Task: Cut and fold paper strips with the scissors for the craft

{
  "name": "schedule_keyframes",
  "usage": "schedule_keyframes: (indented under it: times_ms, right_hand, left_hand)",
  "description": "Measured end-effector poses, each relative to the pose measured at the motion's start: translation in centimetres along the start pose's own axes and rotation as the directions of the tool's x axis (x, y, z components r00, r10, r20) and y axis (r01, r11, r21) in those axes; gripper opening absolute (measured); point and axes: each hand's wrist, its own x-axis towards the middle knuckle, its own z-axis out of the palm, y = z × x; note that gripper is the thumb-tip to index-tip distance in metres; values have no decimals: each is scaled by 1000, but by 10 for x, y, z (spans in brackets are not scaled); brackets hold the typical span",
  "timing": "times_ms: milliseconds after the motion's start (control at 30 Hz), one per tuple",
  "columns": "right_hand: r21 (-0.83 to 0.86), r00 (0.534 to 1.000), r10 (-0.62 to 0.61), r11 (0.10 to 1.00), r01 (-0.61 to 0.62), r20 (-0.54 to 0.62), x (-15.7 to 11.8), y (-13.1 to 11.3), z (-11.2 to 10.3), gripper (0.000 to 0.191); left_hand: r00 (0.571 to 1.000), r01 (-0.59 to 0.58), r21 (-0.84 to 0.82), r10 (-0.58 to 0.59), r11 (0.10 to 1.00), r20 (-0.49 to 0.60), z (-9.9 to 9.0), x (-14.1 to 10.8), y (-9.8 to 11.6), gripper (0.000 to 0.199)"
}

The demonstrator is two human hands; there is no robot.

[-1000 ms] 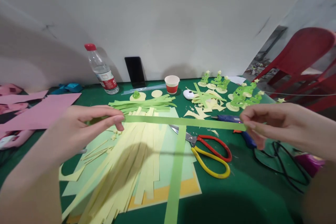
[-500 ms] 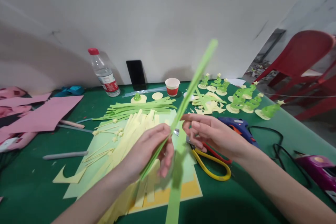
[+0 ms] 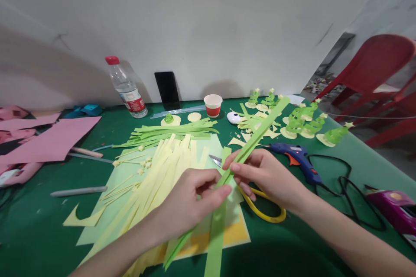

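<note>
A long green paper strip [image 3: 260, 132], seemingly folded or doubled, slants between my two hands. My left hand [image 3: 195, 199] pinches it between thumb and fingers near the middle. Higher up, my right hand [image 3: 256, 173] grips the same strip with its thumb on top. Beneath my hands another flat green paper strip [image 3: 216, 242] lies on the sheets and runs toward me. Scissors with yellow handles [image 3: 264, 214] rest under my right hand, their blades partly hidden. Pale yellow paper strips [image 3: 169, 169] lie left of my left hand, and green strips [image 3: 172, 132] lie behind them.
A blue glue gun [image 3: 297, 156] with a black cord lies at right, near a purple tool [image 3: 394, 212]. Small green spiral trees [image 3: 295, 121] stand at back right. A water bottle [image 3: 130, 95], black phone [image 3: 167, 91] and paper cup [image 3: 213, 106] stand by the wall. Pink paper [image 3: 55, 138] lies left.
The held strip has come down and tilted further right. My right hand, before loosely curled beside it, now grips it. My left thumb has turned across the strip.
</note>
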Motion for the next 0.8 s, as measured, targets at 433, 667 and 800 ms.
schedule_keyframes:
  times_ms: [433,667,800]
  right_hand:
    - [-59,991,61,997,-54,118,2,-2,-6,26]
    - [-20,995,94,995,-93,43,1,-4,-7,34]
    - [41,994,46,998,-42,-98,2,-12,-18,34]
  left_hand:
    - [995,29,-45,-25,999,92,8,-5,-4,34]
    - [997,33,-57,-29,998,71,9,-3,-3,31]
    - [996,2,20,-4,1000,88,8,-3,-3,30]
